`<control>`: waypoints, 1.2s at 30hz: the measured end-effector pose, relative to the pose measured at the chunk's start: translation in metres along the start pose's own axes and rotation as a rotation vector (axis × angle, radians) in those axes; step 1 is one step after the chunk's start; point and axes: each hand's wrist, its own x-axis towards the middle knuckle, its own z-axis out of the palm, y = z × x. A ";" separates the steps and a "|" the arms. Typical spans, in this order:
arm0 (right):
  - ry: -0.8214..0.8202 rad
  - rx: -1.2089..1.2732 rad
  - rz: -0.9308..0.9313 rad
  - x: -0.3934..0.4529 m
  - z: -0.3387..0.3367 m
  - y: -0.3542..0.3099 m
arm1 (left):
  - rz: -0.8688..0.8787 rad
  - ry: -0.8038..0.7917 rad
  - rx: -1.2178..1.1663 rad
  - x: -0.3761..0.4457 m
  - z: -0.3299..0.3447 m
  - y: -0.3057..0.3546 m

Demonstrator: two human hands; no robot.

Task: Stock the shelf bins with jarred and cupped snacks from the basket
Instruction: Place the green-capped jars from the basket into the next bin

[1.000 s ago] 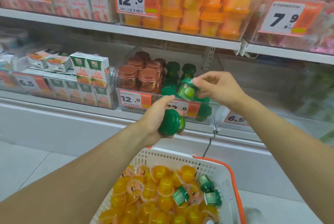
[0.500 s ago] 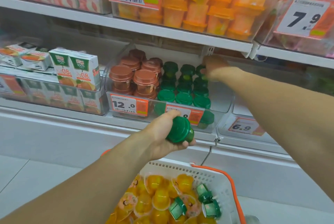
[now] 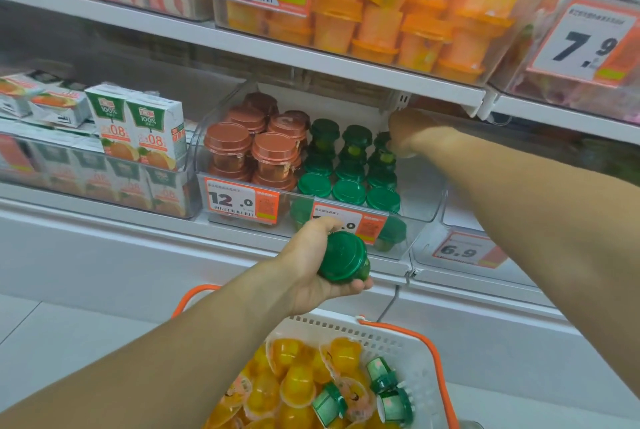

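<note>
My left hand [image 3: 308, 269] grips a green-lidded jar [image 3: 343, 257], tilted on its side, just in front of the clear shelf bin [image 3: 420, 207]. Rows of green-lidded jars [image 3: 349, 190] fill the bin's middle, with brown-lidded jars [image 3: 273, 151] to their left. My right hand [image 3: 410, 132] reaches to the back right of the bin, its fingers curled round the top of the rearmost green jar [image 3: 383, 151]. Below, the white basket [image 3: 346, 324] with orange handles holds several yellow jelly cups [image 3: 298, 390] and a few green cups [image 3: 393, 402].
Juice cartons [image 3: 138, 127] fill the bin to the left. On the shelf above, a bin holds orange-lidded cups [image 3: 408, 23]. The right part of the green-jar bin is bare. Price tags hang on the bin fronts. A white cabinet front runs below the shelf.
My right hand carried its green jar from the bin's front to the back right row and stays there. My left hand kept its jar, holding nearly still before the bin.
</note>
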 end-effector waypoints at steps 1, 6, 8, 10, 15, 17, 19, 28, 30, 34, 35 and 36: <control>0.009 0.010 -0.004 0.001 0.002 0.001 | 0.005 -0.003 -0.012 0.000 0.000 0.000; 0.071 0.082 -0.017 0.006 0.009 0.002 | 0.031 0.000 -0.065 0.002 0.002 -0.001; 0.076 0.084 -0.013 0.005 0.010 0.001 | 0.045 0.012 -0.091 0.003 0.003 -0.001; 0.121 0.068 -0.025 -0.003 0.008 -0.001 | 0.069 0.019 -0.109 0.002 0.004 0.000; 0.407 0.450 -0.262 -0.077 0.007 -0.016 | 0.145 -0.022 -0.136 -0.009 0.008 0.006; 0.401 0.811 -0.341 -0.127 0.006 -0.028 | 0.197 -0.038 -0.143 -0.012 0.010 0.006; 0.260 1.070 -0.384 -0.164 0.008 -0.036 | 0.237 -0.054 -0.140 -0.014 0.012 0.007; -0.096 1.588 -0.360 -0.187 0.028 -0.031 | 0.271 -0.055 -0.113 -0.035 0.012 0.017; -0.224 1.819 -0.395 -0.189 0.031 -0.024 | 0.266 -0.058 -0.033 -0.038 0.008 0.020; -0.349 1.885 -0.496 -0.190 0.030 -0.018 | 0.304 -0.065 0.046 -0.037 0.003 0.019; -0.359 1.889 -0.457 -0.189 0.029 -0.018 | 0.340 -0.051 0.047 -0.033 0.001 0.018; -0.353 1.899 -0.389 -0.188 0.027 -0.019 | 0.385 -0.025 0.046 -0.031 0.000 0.017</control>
